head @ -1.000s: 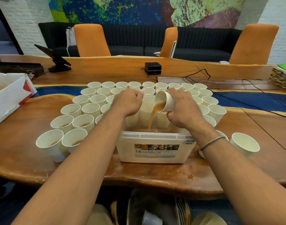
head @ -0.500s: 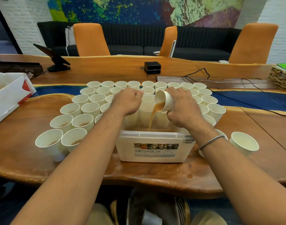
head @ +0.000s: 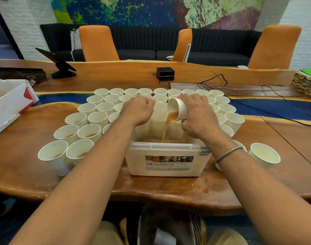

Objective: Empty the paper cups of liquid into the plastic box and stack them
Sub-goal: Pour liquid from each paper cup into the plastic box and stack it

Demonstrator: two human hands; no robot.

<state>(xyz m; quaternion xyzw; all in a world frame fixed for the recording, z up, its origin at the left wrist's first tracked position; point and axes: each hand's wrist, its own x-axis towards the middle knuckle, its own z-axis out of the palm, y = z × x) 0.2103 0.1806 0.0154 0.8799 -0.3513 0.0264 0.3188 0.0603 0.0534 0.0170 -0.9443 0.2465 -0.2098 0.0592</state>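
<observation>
Grips a tilted paper cup [head: 180, 110] in the right hand [head: 200, 119], pouring brown liquid [head: 166, 127] into the plastic box [head: 161, 164] on the table [head: 18, 165]. Curls the left hand [head: 138, 112] at the box's far rim; cannot tell whether it holds anything.

Your liquid [head: 166, 128] is tan, the cup [head: 181, 110] white, the box [head: 137, 164] clear; your worktop [head: 18, 165] is brown wood with a blue band [head: 62, 97], the chairs [head: 98, 43] orange.

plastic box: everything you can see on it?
Translucent white plastic box, rectangular, open-topped, upright on the wooden table near its front edge. Front label reads MEGABOX 7.5 l; price sticker at right corner. Inside, brown liquid; a stream falls in from the tilted paper cup held in the right hand.
</observation>
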